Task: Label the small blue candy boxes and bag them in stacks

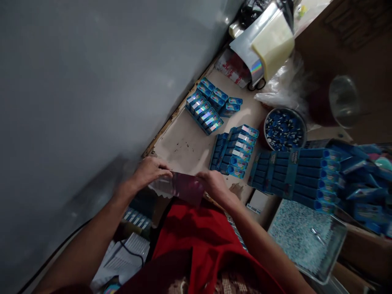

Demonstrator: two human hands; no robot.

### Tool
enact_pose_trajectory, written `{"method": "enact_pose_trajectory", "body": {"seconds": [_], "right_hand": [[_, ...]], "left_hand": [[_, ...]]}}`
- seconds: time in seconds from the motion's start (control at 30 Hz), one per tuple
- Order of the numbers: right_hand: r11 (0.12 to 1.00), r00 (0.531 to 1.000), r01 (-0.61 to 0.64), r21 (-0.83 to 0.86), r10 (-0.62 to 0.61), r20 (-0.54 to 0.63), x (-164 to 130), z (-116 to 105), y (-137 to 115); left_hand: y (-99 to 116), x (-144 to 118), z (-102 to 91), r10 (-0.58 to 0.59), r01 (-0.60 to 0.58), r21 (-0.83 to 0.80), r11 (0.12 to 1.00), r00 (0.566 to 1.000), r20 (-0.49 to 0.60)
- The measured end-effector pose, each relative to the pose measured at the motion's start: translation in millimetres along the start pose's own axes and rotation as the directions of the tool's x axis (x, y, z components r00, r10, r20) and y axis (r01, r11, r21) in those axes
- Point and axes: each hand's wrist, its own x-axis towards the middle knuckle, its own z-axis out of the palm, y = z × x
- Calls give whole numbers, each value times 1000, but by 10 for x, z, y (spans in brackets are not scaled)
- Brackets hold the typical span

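Two bare hands at lower centre, over the near edge of a stained work table (183,143).

- Left hand (150,169): fingers curled down, pinching the left end of a clear plastic sleeve (180,188).
- Right hand (214,183): fingers closed on the sleeve's right end, thumb hidden; grip depth not readable through motion blur.
- Clear plastic sleeve: thin, glossy, stretched flat between both hands, hanging half off the table edge above a red cloth (196,241) on the lap. Contents, if any, not discernible.
- Nearest stock: block of blue boxes (234,153), just beyond the right hand, holographic ends showing.
- Second block of blue boxes (206,106), farther back toward the grey wall (76,81).
- Banded bundle of longer blue packs (294,175), to the right, well apart from the hands.
- Round tin of blue caps (284,130), behind the bundle.
- Tray of pale granules (306,241), lower right, with a small metal tool lying in it.
- Roll of holographic film (260,45), far edge.

Risks, as judged: sleeve slipping from either pinch and dropping off the edge onto the lap, given slick film and little table beneath it; uneven pull creasing or tearing the thin plastic; right elbow near the tray, with granules liable to spill if knocked.
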Motion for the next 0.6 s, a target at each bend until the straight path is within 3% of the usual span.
{"method": "enact_pose_trajectory", "body": {"seconds": [0.1,0.2,0.27,0.33,0.4,0.5,0.6], "right_hand": [[927,990,-140,349,140,27,-331,102,346],[766,951,-271,584,306,41,-590,203,755],[735,930,-288,614,369,-5,-732,248,1042],[744,919,-293,601,392,-38,-858,266,1326],[776,922,-298,557,385,-43,-969,253,1601],[829,926,-312,464,375,-47,-1101,169,1999],[842,899,-362,400,429,-89,-1184,45,2337]], "left_hand": [[-69,74,-18,-4,-13,74,997,975,224],[-86,198,244,-64,88,-57,995,940,336],[-89,276,580,-132,165,-101,981,953,274],[-96,316,975,-193,207,-134,969,975,108],[-107,303,1351,-243,235,-215,948,970,-12],[-97,211,1785,-263,282,-397,873,959,102],[-24,133,2116,-252,333,-522,785,942,221]]}}
